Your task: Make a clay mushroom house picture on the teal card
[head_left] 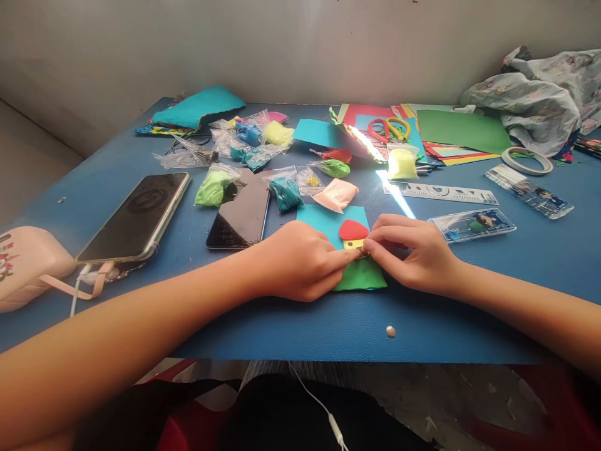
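On the blue card (314,216) lying on the worktop (282,332), a red clay cap (354,230), a yellow clay piece (348,245) with dark spots and a green clay layer (361,279) are already laid, while plain blue shows above the cap. The left hand (305,260) touches the yellow piece with an extended index finger, its other fingers curled; the right hand (410,250) has thumb and index fingertips together there. Those fingertips partly hide the yellow piece, so whether they pinch anything, or whether its dark markings are complete, cannot be told.
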`<state>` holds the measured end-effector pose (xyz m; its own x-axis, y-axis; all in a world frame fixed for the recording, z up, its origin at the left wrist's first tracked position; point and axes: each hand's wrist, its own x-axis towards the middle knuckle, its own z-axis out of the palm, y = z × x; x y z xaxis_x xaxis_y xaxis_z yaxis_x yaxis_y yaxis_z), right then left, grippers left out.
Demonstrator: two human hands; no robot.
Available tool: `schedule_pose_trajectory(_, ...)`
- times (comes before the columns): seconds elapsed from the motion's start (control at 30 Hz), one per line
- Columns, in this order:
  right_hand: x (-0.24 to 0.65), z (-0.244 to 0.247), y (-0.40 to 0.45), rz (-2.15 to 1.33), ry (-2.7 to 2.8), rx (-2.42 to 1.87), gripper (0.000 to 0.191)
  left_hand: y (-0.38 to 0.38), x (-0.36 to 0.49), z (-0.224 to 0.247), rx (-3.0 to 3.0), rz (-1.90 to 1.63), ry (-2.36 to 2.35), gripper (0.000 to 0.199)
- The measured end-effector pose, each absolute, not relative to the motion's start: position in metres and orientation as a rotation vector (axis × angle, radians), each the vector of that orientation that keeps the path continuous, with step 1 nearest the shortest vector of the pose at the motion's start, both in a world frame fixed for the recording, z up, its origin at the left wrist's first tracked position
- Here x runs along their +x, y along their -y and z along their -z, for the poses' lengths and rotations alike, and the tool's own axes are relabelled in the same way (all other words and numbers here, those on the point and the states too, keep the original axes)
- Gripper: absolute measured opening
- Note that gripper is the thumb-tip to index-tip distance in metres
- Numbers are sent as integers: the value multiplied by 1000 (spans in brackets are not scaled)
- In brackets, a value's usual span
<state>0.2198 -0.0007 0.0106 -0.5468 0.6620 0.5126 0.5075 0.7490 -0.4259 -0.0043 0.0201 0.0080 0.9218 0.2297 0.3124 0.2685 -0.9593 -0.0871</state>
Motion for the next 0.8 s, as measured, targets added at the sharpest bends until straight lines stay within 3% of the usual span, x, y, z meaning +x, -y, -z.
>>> schedule_pose_trajectory(0.3,228,-13,-14,-190,2092,-1058,24,-20,-4,-8,-2949,482,398,38)
schedule_pose_trajectory(0.57,268,-29,-63,177,2013,-1420,31,-19,-4,-10,-2974,360,441,41)
schedule_pose_trajectory(0.7,303,-28,-87,227,2086,-1720,7,-20,-3,-8,-2983,421,438,39)
schedule_pose_trajectory(0.8,330,-26,-97,302,2127,-1805,22,-21,-3,-9,-2995,372,454,41)
